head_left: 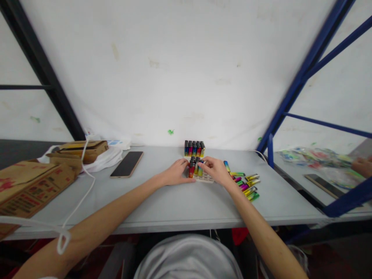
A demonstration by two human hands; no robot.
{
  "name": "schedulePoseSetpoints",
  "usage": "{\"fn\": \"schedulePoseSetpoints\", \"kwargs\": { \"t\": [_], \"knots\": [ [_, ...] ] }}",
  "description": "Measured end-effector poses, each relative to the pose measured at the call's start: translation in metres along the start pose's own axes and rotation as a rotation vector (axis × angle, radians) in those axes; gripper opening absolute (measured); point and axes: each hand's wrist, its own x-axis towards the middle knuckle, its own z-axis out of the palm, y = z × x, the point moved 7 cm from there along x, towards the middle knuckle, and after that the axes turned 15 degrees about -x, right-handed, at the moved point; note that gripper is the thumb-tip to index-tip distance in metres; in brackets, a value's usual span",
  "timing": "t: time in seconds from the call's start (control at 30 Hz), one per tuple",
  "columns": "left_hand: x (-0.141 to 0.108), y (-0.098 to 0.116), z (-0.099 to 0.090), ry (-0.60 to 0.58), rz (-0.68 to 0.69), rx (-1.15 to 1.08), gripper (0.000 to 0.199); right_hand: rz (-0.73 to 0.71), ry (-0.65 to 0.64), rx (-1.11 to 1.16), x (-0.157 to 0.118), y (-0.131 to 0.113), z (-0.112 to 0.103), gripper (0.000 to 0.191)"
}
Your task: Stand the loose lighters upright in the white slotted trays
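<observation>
A pale tray (205, 179) with rows of holes lies on the grey table, several upright lighters (192, 170) standing in its left part. My left hand (176, 172) rests at the tray's left side, thumb and fingers apart around its corner. My right hand (214, 169) is over the tray, its fingers pinched on a lighter (200, 171) with a yellow-green and blue body. Behind the tray stands a full block of upright lighters (194, 148) with black tops. To the right of my right hand, several loose shiny lighters (246, 186) lie in a pile.
A phone (127, 164) lies on the left of the table (180, 209). Farther left are cardboard boxes (37, 186) and a white cable (87, 170). A blue metal frame (299, 83) rises at right; beyond it are plastic bags (319, 161), another phone (325, 185) and another person's hand (362, 166).
</observation>
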Motion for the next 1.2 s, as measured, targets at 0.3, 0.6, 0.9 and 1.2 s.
{"fn": "schedulePoseSetpoints", "kwargs": {
  "t": [0.3, 0.6, 0.9, 1.2],
  "knots": [
    [0.001, -0.001, 0.001, 0.0, -0.012, -0.029, 0.07, -0.038, -0.056, -0.014, -0.002, -0.009, -0.006, 0.045],
    [0.001, 0.003, 0.0, -0.007, -0.007, -0.011, 0.068, -0.081, -0.127, -0.322, 0.001, -0.007, 0.005, 0.039],
    [0.003, 0.003, -0.006, -0.006, 0.023, 0.007, 0.062, -0.03, -0.087, -0.428, 0.001, 0.022, -0.018, 0.059],
    [0.002, -0.016, -0.023, 0.035, -0.021, 0.05, 0.064, 0.322, 0.094, -0.681, -0.003, 0.102, -0.081, 0.023]
  ]
}}
